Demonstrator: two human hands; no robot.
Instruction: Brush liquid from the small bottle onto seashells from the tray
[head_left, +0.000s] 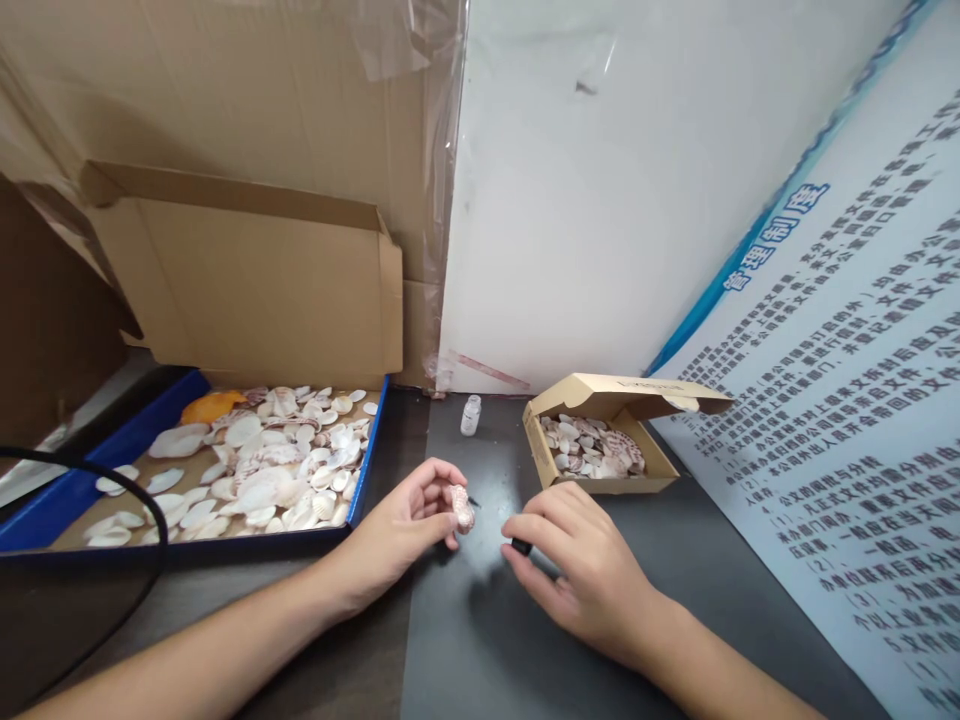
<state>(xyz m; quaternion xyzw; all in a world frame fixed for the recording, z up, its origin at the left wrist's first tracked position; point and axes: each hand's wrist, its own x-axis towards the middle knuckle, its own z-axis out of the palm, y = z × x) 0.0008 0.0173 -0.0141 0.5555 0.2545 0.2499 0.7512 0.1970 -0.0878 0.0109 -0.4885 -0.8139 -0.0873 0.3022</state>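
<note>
Pinkish shell [463, 509] sat pinched in the left hand [411, 518]; the right hand [574, 550] held a black cap [521, 546], apparently mid-application, needing steady aim.

On the poster [840, 430] at the right we read the large heading 管理制度 [776, 237], and among the smaller lines beneath it the numbers (1), (2) and (3). We cannot make out the print on the small carton's lid [600, 387] or the bottle's label [469, 419].
</note>
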